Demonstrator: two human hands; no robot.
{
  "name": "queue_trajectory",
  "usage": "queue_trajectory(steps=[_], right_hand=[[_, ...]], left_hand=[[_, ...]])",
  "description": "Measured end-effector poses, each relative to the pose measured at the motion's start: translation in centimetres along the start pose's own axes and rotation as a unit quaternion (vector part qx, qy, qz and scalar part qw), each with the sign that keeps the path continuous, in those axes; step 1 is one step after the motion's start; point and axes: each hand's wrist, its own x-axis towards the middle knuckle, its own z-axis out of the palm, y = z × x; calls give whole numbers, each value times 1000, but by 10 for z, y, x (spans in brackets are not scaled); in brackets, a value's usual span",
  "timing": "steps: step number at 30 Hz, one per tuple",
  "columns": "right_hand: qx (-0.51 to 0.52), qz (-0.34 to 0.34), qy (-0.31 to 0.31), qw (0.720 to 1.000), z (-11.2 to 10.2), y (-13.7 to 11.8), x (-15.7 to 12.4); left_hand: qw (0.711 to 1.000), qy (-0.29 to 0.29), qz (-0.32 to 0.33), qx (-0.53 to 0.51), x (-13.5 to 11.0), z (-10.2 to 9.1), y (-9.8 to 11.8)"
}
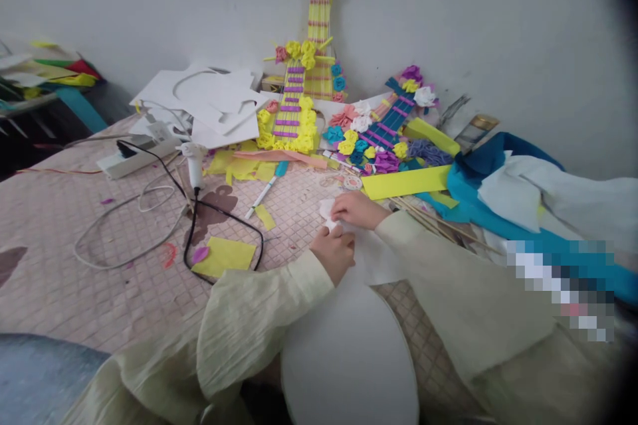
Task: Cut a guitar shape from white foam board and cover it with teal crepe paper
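Observation:
A white board [349, 352] with a broad rounded body lies before me, its narrow end reaching up under my hands. White paper [381, 259] spreads beside that narrow end, under my right forearm. My left hand [335, 252] is closed over the narrow end, fingers curled on the white paper. Just beyond it, my right hand [361, 209] pinches the white paper near the tip. What lies beneath the fingers is partly hidden.
A white glue gun [194, 169] stands with its black cable looping over the table. Behind are flower-decorated guitar shapes [294, 106], white board scraps [219, 99] and a power strip [137, 156]. Yellow paper [229, 255] lies left; blue crepe paper [478, 179] and thin sticks [438, 219] lie right.

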Motion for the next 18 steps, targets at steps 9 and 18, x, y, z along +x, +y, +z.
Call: queue_trajectory(steps=[9,18], right_hand=[[-17,7,3,1000,4,-7,-3],[-32,-6,13,999,12,-11,14]], left_hand=[[1000,9,-14,13,-3,1,1],[1000,-19,-23,-10,-2,-3,4]])
